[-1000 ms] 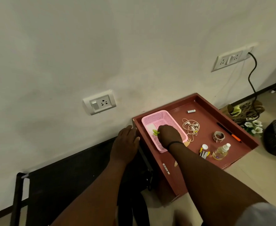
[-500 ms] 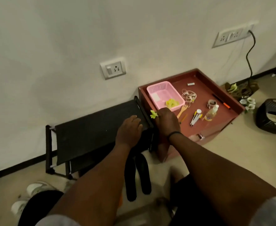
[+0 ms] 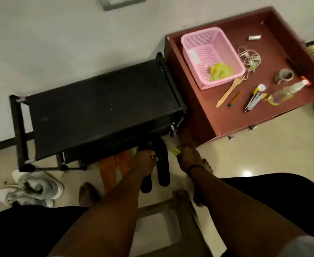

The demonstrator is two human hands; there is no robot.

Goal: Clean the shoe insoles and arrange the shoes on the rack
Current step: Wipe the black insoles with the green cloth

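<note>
Down at floor level, the right hand (image 3: 187, 158) pinched a small yellow-green scrap of cloth (image 3: 176, 151) at its fingertips, just right of the pair of long black insoles (image 3: 161, 164). Those black insoles lay flat on the pale tiled floor (image 3: 254, 145), toes tucked under the front edge of the low black fabric-topped shoe rack (image 3: 100, 106). The left hand (image 3: 145, 163) reached down over the left-hand black insole, fingers drawn close together; whether they gripped it or merely touched it could not be told through the blur. Just left of those fingers, two orange insoles (image 3: 113, 167) poked out from beneath the rack. Further left of the hands, a pair of white-grey sneakers (image 3: 31, 190) sat on the floor. Above and right of the pinching fingers, the red-brown wooden tray table (image 3: 226, 115) held a pink perforated plastic basket (image 3: 211, 56) with more yellow-green cloth inside.
</note>
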